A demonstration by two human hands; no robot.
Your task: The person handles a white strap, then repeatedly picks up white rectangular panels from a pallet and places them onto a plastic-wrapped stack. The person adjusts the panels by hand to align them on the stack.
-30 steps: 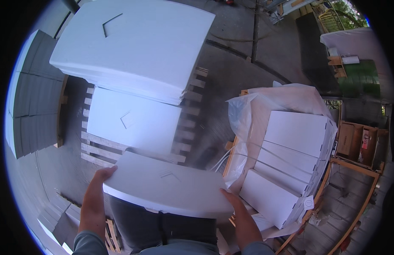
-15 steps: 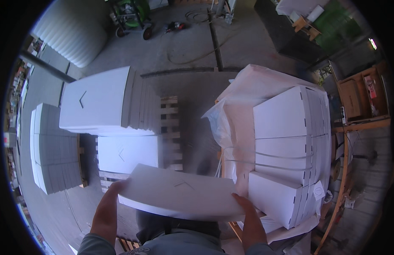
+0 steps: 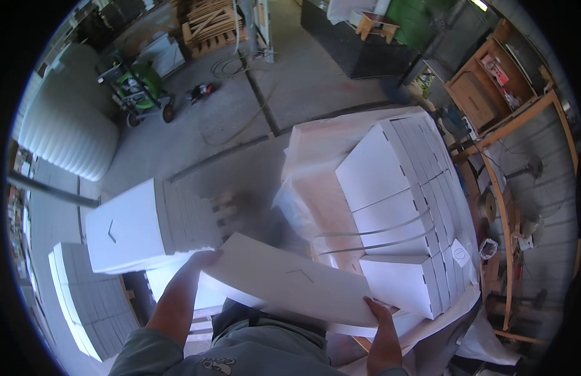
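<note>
A long white cardboard box (image 3: 290, 276) with a dark chevron mark on top is held level in front of my waist. My left hand (image 3: 207, 257) grips its left end, and my right hand (image 3: 377, 308) is closed on its right end, thumb along the top edge. Close to the box's right end is a pallet load of white boxes (image 3: 378, 169), some loosely ringed by straps (image 3: 390, 233) and bordered by clear plastic wrap (image 3: 303, 200). On the left, near my left hand, rises a tall stack of similar boxes (image 3: 130, 219) with the same chevron.
Another stack of white boxes (image 3: 93, 307) stands at the far left. Beyond are a ribbed white tank (image 3: 65, 131), a green wheeled machine (image 3: 137, 88) and a hose (image 3: 231, 66) on the floor. Wooden shelving (image 3: 491, 88) and a wooden frame (image 3: 503, 232) line the right side.
My view has swung to the right, so the stacks sit further left and lower. The held box is now more tilted in the picture, its right end nearer the strapped pallet load. Both hands keep their grip.
</note>
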